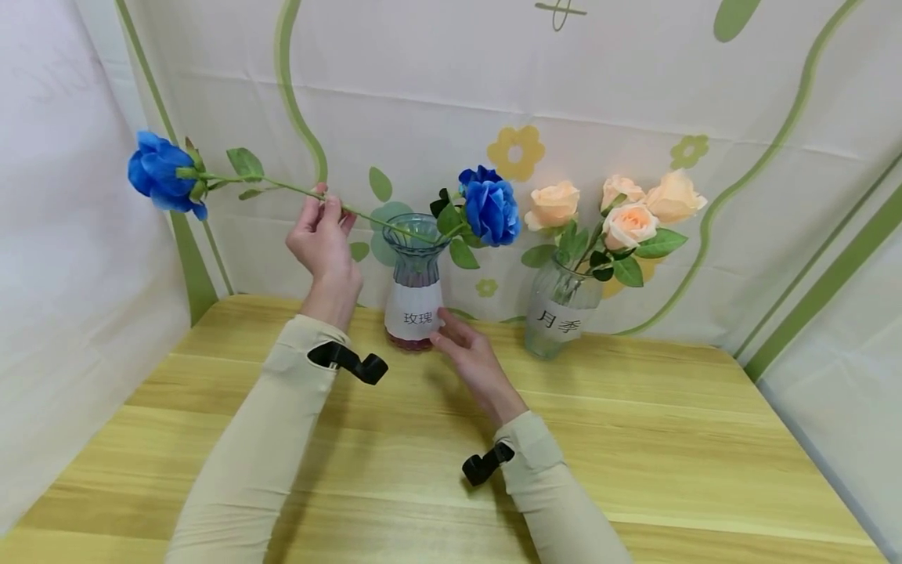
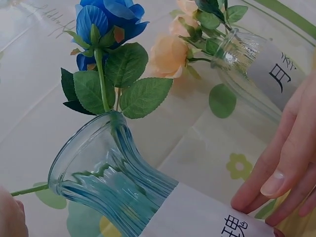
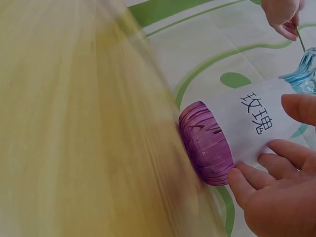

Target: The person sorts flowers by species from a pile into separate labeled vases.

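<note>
Between thumb and fingers, my left hand (image 1: 325, 243) pinches the thin stem of a blue rose (image 1: 164, 174). The bloom leans far out to the left, and the stem's lower end reaches the flared mouth of a ribbed glass vase (image 1: 416, 270). This vase, bluish above and purple at its base, stands upright and wears a white paper label (image 3: 256, 116). More blue rose (image 2: 106, 29) bloom with green leaves leans out over the rim's right side. Low on the label's right side, the fingertips of my right hand (image 1: 479, 364) touch the vase, fingers extended and slightly bent.
To the right stands a second glass vase (image 1: 546, 342), also labelled, holding several peach roses (image 1: 629, 225). A patterned white cloth (image 1: 423, 102) hangs right behind both vases. They stand near the back edge of the wooden table (image 1: 395, 462).
</note>
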The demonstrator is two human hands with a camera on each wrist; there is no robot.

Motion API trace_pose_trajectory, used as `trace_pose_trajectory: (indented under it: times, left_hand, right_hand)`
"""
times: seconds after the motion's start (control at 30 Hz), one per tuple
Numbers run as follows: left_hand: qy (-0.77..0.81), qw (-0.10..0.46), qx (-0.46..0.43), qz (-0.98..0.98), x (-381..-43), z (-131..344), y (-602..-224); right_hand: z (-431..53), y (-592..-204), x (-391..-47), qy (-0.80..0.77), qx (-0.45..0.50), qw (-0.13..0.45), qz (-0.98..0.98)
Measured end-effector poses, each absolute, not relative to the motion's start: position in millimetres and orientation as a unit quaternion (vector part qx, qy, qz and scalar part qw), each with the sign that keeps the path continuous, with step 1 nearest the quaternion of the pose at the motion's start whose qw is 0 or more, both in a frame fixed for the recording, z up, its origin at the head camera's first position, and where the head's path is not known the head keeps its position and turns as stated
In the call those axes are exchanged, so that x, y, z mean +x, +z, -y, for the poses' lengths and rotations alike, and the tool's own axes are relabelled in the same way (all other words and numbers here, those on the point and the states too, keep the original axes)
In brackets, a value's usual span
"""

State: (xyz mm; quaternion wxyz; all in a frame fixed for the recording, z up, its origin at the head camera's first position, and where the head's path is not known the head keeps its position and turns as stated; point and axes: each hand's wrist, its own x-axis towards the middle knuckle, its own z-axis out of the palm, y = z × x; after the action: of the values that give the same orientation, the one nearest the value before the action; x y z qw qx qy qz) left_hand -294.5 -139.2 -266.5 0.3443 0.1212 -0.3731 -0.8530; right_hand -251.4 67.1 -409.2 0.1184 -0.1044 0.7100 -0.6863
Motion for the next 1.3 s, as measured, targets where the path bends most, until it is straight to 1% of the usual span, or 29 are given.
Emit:
trace_pose_trajectory:
  times: [0.33,0.57,0.87,0.93,1.17,1.3]
  left_hand:
    - [-0.882,0.310,0.108,0.340,-297.9,134.5,-265.5]
    - [-0.878,0.307,0.112,0.349,-303.3,123.9,-275.8]
    - [-0.842,0.293,0.154,0.427,-302.1,110.9,-291.7]
    - [-0.839,0.297,0.157,0.427,-301.2,110.1,-290.4]
    - [-0.854,0.338,0.140,0.371,-300.4,107.5,-281.4]
    - [-0.844,0.340,0.152,0.386,-301.1,106.0,-277.1]
  right_hand:
    - [-66.7,-409.7,-250.6,-0.692,-0.102,0.114,-0.706]
    - [-66.6,-409.5,-249.7,-0.696,-0.101,0.113,-0.702]
    - [-64.4,-407.2,-249.9,-0.688,-0.107,0.118,-0.708]
    - [-64.5,-406.8,-249.5,-0.688,-0.107,0.119,-0.708]
    - [-66.5,-406.9,-249.7,-0.690,-0.108,0.115,-0.706]
    - [-67.9,-407.0,-250.8,-0.688,-0.109,0.114,-0.708]
